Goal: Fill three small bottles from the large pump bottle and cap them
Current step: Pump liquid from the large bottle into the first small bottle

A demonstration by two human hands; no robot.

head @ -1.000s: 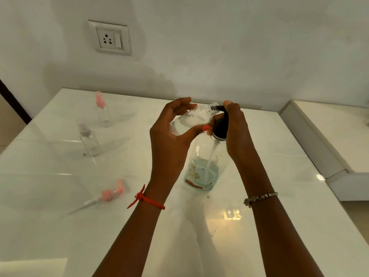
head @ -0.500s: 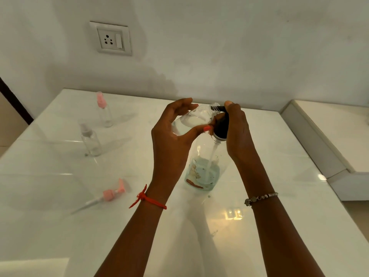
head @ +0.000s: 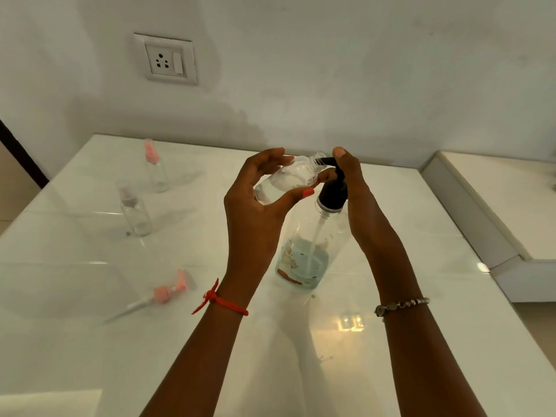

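My left hand (head: 255,203) grips a small clear bottle (head: 288,180), tilted with its open neck against the black nozzle of the large pump bottle (head: 313,248). That large clear bottle stands on the white table (head: 90,341) with a little pale liquid at its bottom. My right hand (head: 355,188) wraps the black pump head (head: 332,192), with a finger on top of it. Two more small bottles stand at the left: one with a pink cap (head: 155,167), one with a clear cap (head: 134,210). A loose pink pump cap (head: 164,291) with its tube lies on the table.
A wall socket (head: 165,60) sits on the white wall behind the table. A lower white ledge (head: 496,206) runs along the table's right side. A dark door frame edge shows at the far left.
The black pump head has risen and my right hand with it. The small bottle stays at the nozzle in my left hand.
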